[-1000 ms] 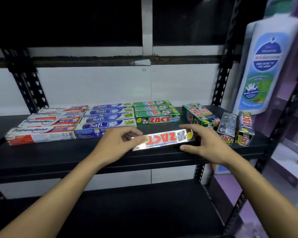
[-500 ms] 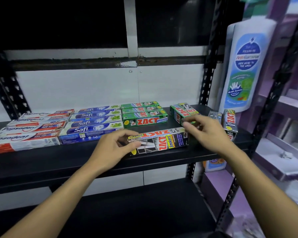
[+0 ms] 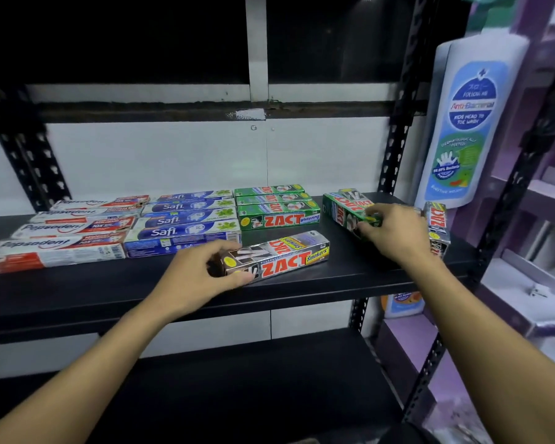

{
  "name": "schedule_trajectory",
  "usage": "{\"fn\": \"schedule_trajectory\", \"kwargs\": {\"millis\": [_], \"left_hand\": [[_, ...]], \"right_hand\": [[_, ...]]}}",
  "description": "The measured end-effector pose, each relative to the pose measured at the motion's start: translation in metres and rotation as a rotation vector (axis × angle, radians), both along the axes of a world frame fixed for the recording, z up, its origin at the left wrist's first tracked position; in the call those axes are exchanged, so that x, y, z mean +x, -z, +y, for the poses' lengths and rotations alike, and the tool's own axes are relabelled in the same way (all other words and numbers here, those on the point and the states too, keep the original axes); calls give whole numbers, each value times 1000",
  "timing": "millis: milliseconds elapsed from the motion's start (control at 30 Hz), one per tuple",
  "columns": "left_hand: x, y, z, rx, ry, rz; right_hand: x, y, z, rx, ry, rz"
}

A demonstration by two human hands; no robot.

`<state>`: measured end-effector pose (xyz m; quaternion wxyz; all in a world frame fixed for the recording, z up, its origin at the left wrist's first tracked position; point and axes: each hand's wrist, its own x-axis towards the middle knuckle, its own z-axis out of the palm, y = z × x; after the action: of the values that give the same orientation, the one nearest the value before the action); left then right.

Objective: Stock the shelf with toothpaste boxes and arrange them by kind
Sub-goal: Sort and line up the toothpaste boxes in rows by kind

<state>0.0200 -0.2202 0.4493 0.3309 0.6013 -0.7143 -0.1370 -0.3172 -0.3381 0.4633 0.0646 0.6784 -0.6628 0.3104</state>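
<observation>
Silver foil on the Smokers box [image 3: 277,256] marks it as a kind with no row of its own yet; it lies flat near the front edge of the shelf [image 3: 77,293], at about 6 o'clock from the green Whitening stack [image 3: 277,208] and apart from it. Your left hand [image 3: 202,277] has its fingers curled narrowly round the box's left end, thumb below, so steer it from there. Your right hand [image 3: 394,233] rests on the near end of the angled green boxes [image 3: 350,208] at 3 o'clock of the Whitening stack; its fingers are bent onto them, but whether they pinch one box or only press on top I cannot tell. Judging by the rows already squared up, Pepsodent [image 3: 71,232] at 9 o'clock and Safi [image 3: 186,219] beside it, the best move is probably to slide the Smokers box back and right into the bare gap at its 1 o'clock, long side parallel to the shelf edge, label facing you. Keep it flat while it slides so the foil does not scuff or buckle. Then swing the green boxes straight, and bring the upright boxes [image 3: 436,227] at the far right to join the Smokers one if they match.
</observation>
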Motion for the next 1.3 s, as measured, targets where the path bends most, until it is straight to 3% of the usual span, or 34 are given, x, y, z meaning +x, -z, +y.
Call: {"fn": "schedule_trajectory", "kwargs": {"millis": [233,500,700,967,1133,1300], "left_hand": [[21,-5,-4,105,44,47],[39,-12,1,209,121,174],[42,-14,6,229,124,194],[51,-18,15,239,104,170],[53,-12,16,190,94,152],[46,-6,11,123,74,88]], "right_hand": [[-3,-22,31,-288,-74,-433],[-16,-28,35,-159,-225,-733],[7,-22,21,-100,-228,-595],[44,-15,3,381,-270,-304],[57,-8,3,369,-272,-81],[61,-5,-10,347,-301,-158]]}}
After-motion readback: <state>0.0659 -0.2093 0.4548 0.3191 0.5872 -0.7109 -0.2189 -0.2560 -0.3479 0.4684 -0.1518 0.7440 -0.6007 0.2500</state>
